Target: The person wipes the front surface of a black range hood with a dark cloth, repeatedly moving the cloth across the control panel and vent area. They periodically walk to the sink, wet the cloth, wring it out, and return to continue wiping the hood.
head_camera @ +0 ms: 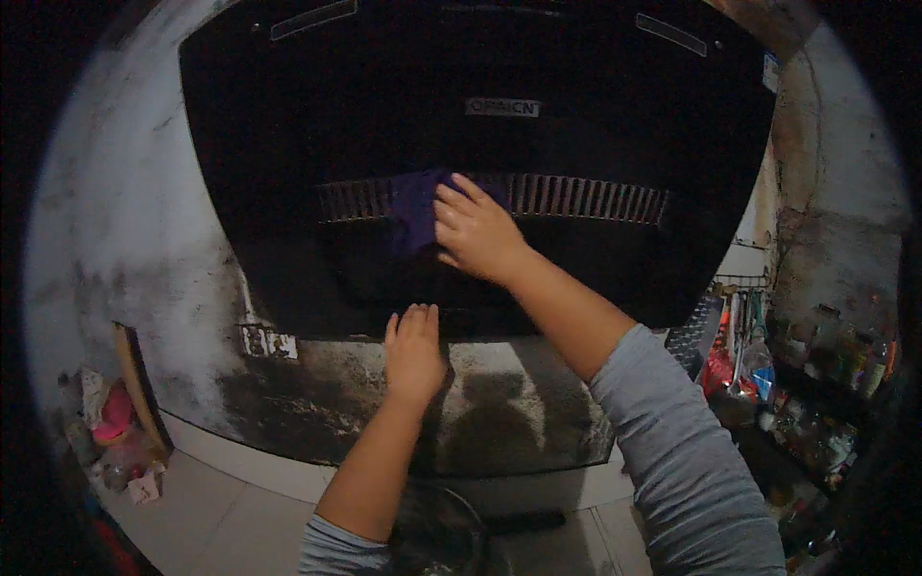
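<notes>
A black range hood (403, 137) fills the upper middle of the head view, with a curved band of vent slots (587, 198) across its front. My right hand (479, 230) presses a purple cloth (412, 212) flat on this band, covering some of the slots. The far part of the cloth is dark and partly hidden by my fingers. Lower down, my left hand (416, 353) rests its fingertips at the hood's bottom edge and holds no loose thing. Both forearms have grey sleeves pushed up.
A dark round pan (439, 529) with a black handle (524, 522) stands on the tiled counter (209, 504) below. Wall sockets (268, 342) sit left of the hood. Utensils (738, 338) hang at the right above cluttered bottles and jars (864, 360). Bags and a pink item (114, 414) lie far left.
</notes>
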A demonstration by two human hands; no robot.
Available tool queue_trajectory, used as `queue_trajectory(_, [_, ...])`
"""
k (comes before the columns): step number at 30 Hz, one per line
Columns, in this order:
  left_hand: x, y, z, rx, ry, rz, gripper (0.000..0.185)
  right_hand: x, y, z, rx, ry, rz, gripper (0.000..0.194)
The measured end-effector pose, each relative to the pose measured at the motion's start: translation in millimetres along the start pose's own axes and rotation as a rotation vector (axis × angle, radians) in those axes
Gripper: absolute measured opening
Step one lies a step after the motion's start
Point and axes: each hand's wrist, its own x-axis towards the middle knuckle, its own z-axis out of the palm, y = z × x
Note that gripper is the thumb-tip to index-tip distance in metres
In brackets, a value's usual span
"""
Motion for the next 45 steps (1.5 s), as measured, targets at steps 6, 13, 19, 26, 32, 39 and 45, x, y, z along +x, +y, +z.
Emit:
queue_trajectory(6, [3.7,5.1,-7.3,0.052,-0.110,-0.031,0.064,-98.6,48.4,-57.1,-0.066,-0.121,0.153,0.035])
queue_trajectory(13, [12.1,5.6,-17.2,0.008,-0.255,-0.173,0.058,-179.4,65.7,-109.8,-0.079,-0.067,0.412,0.034])
queue_trajectory(19, [-11.7,83.2,-42.7,-0.336,-0.171,-0.281,0.049,-162.2,23.5,-131.6,0.555,0.265,1.171,0.030])
queue_trajectory(26, [-34.2,211.5,-78.7,-1.546,-0.342,-0.434,0.044,-216.7,-74.9,-270.1,2.233,0.950,1.553,0.050])
queue_trajectory(32, [-97.7,288.1,-108.1,-2.104,-0.830,-0.449,0.045,-208.0,-206.4,-412.8,1.947,1.209,1.832,0.060])
queue_trajectory(39, [-216.3,374.2,-196.5,-2.316,-1.490,-0.371,0.042,-204.4,-350.6,-551.3,1.369,1.382,2.128,0.050])
queue_trajectory(45, [-325.9,486.8,-320.6,-2.140,-1.996,-0.370,0.043,-152.6,-445.8,-736.2,0.857,1.553,2.161,0.049])
